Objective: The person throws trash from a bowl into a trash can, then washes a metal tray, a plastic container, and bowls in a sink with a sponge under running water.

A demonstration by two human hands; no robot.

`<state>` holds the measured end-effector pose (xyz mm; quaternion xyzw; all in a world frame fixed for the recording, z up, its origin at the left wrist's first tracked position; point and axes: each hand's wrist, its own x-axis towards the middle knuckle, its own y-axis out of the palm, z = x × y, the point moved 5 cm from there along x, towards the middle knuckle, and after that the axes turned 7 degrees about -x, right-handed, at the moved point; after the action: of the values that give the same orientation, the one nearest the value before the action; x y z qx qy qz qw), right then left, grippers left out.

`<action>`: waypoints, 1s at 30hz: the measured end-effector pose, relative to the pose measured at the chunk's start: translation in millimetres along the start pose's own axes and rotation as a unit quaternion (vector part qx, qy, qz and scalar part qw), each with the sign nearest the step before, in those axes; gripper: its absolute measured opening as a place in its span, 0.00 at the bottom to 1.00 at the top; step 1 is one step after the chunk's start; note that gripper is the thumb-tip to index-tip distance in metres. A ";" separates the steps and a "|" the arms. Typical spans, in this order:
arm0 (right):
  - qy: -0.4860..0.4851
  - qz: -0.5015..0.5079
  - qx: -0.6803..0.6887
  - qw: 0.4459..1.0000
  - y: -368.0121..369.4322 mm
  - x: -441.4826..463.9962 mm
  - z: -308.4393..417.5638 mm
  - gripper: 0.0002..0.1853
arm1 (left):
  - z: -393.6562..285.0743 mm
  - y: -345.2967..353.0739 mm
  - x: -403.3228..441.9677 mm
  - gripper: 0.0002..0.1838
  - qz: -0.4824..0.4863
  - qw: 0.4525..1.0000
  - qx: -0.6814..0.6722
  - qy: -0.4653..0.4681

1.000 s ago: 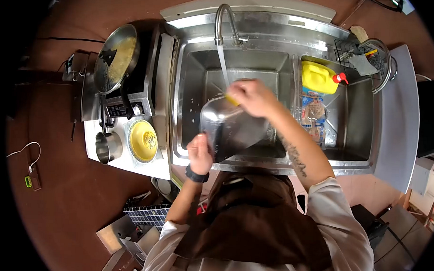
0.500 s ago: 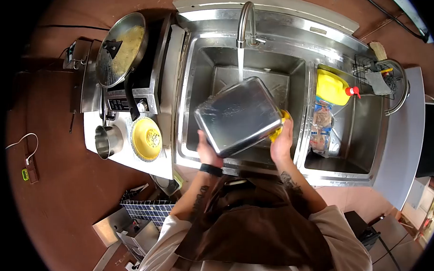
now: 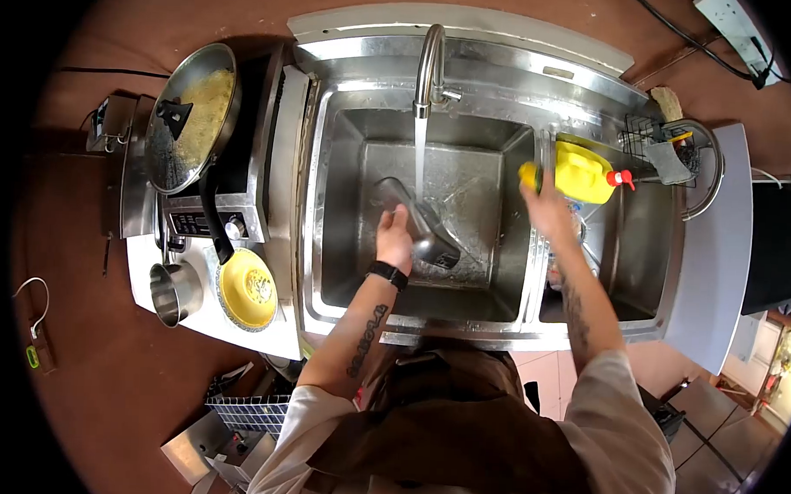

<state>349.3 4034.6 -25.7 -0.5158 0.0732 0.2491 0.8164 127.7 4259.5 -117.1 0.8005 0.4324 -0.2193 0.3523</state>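
Fingers of my left hand (image 3: 394,238) grip the clear plastic container (image 3: 420,229), which is tipped on its side inside the left sink basin (image 3: 345,202). Water runs from the faucet (image 3: 428,74) down beside the container. Over the divider between the basins, my right hand (image 3: 547,204) is closed on a yellow sponge (image 3: 529,175). Just right of that hand lies the yellow bottle (image 3: 584,173) with a red cap, in the right basin (image 3: 644,247).
A pan with a glass lid (image 3: 193,118) sits on the stove at the left. Below it are a yellow bowl (image 3: 248,288) and a metal pot (image 3: 175,293). A wire rack (image 3: 643,138) hangs at the right basin's back corner.
The container has turned from its broad face onto its side, lower in the basin. My right hand has moved off it to the right with the sponge.
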 end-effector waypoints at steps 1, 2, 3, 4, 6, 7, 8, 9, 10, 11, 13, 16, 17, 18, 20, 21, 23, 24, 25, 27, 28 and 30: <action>-0.039 -0.058 -0.060 0.996 -7.3 35.8 -1.5 0.36 | 0.6 13.9 3.0 0.12 0.010 1.000 0.015 -0.009; -0.077 -0.116 -0.119 0.983 -14.9 69.5 -3.3 0.37 | 0.8 31.0 4.1 0.10 0.020 0.999 0.030 -0.017; -0.103 -0.134 -0.171 0.971 -24.4 98.2 1.8 0.37 | 0.8 41.2 6.9 0.08 0.054 0.997 0.048 -0.032; -0.128 -0.148 -0.222 0.955 -27.4 112.9 7.9 0.38 | -0.1 49.7 10.3 0.06 0.053 0.996 0.061 -0.026; -0.167 -0.200 -0.277 0.925 -26.3 105.0 39.3 0.38 | -4.8 55.9 19.9 0.05 0.044 0.989 0.138 -0.007; -0.184 -0.228 -0.306 0.906 -24.4 101.2 58.7 0.38 | -9.4 61.9 22.0 0.02 0.031 0.991 0.126 0.022; -0.251 -0.205 -0.268 0.907 -12.8 95.5 80.2 0.36 | -13.2 63.7 26.3 0.03 0.027 0.991 0.127 0.041; -0.265 -0.132 -0.087 0.951 0.5 76.7 108.5 0.29 | -17.5 64.9 30.5 0.04 0.024 0.990 0.128 0.060; -0.320 -0.075 0.017 0.944 19.5 64.2 133.1 0.22 | -22.4 66.5 35.5 0.05 0.022 0.988 0.130 0.080; -0.336 0.002 0.154 0.929 29.2 44.3 162.4 0.14 | -11.4 58.1 54.7 0.06 0.027 0.994 0.086 0.061; -0.187 0.131 0.325 0.918 66.1 35.7 198.4 0.13 | -20.9 58.1 56.3 0.06 0.007 0.998 0.004 0.056; -0.095 0.214 0.436 0.869 105.2 42.4 217.2 0.19 | -33.0 50.6 50.5 0.07 0.017 0.994 -0.088 0.059; -0.151 0.160 0.376 0.900 107.9 41.0 217.3 0.21 | -29.6 42.0 58.7 0.07 0.038 0.993 -0.087 0.063; -0.203 0.102 0.314 0.922 110.8 31.1 213.7 0.23 | -33.7 40.7 58.0 0.07 0.060 0.992 -0.085 0.065; -0.274 0.072 0.174 0.943 130.5 6.5 204.9 0.30 | -45.8 47.7 44.4 0.08 0.081 0.977 -0.182 0.075; -0.311 0.057 0.135 0.939 138.3 -2.3 200.8 0.30 | -55.7 51.8 33.3 0.09 0.086 0.974 -0.192 0.080; -0.351 0.052 0.046 0.934 142.0 -3.4 199.0 0.30 | -48.3 36.6 32.4 0.11 0.064 0.970 -0.221 0.082; -0.356 0.043 -0.038 0.933 136.1 0.6 198.1 0.31 | -50.4 25.3 25.5 0.11 0.074 0.973 -0.204 0.074; -0.362 0.044 0.054 0.930 139.9 13.9 190.2 0.30 | -51.2 18.0 20.6 0.11 0.086 0.967 -0.231 0.070; -0.335 0.032 0.021 0.942 135.9 49.4 177.2 0.30 | -54.6 2.7 7.3 0.12 0.048 0.966 -0.246 0.064; -0.343 0.000 -0.050 0.938 134.2 61.5 167.1 0.30 | -55.9 -4.9 4.5 0.12 0.048 0.965 -0.252 0.055; -0.319 -0.052 -0.043 0.945 124.0 68.6 144.9 0.31 | -56.1 -21.8 -1.6 0.14 0.042 0.961 -0.271 0.038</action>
<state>328.9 4227.2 -85.1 -0.4472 -0.2286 0.3605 0.7860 111.0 4309.2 -87.4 0.7006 0.4547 -0.0485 0.5478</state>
